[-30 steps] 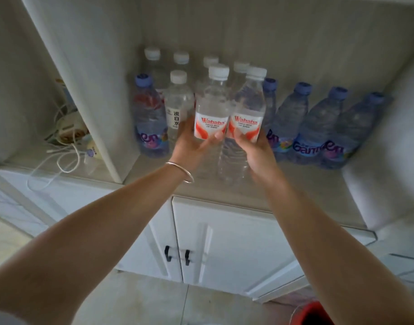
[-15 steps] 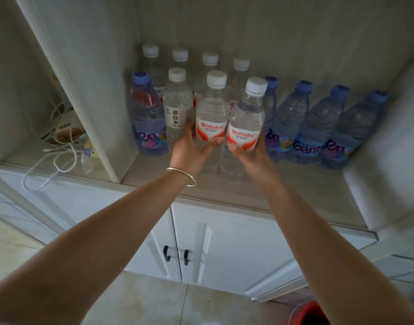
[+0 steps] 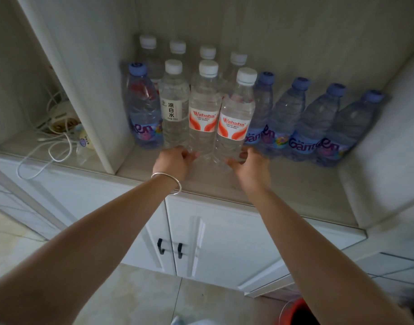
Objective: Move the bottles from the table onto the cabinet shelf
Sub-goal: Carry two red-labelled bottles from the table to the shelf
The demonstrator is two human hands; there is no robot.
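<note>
Here the left hand [image 3: 175, 160] has its fingers [image 3: 193, 155] curled at the base of one red-labelled bottle [image 3: 202, 113], and the right hand [image 3: 250, 165] sits at the foot of its twin, the second red-labelled bottle [image 3: 234, 120]. Whether either hand grips or merely touches, I cannot tell, since the fingers are partly hidden and blurred. Both bottles stand upright on the cabinet shelf [image 3: 295, 184], side by side and touching. At nine o'clock from them stands a white-labelled bottle [image 3: 174, 106], then a blue-capped bottle [image 3: 142, 109]. At three o'clock a row of blue-capped bottles [image 3: 318, 123] runs toward the cabinet wall. At twelve o'clock, behind, four white-capped bottles [image 3: 208, 52] line the back. By my judgement the task is well along: these two look set down, needing only release. The table is out of view, so what is left cannot be told.
</note>
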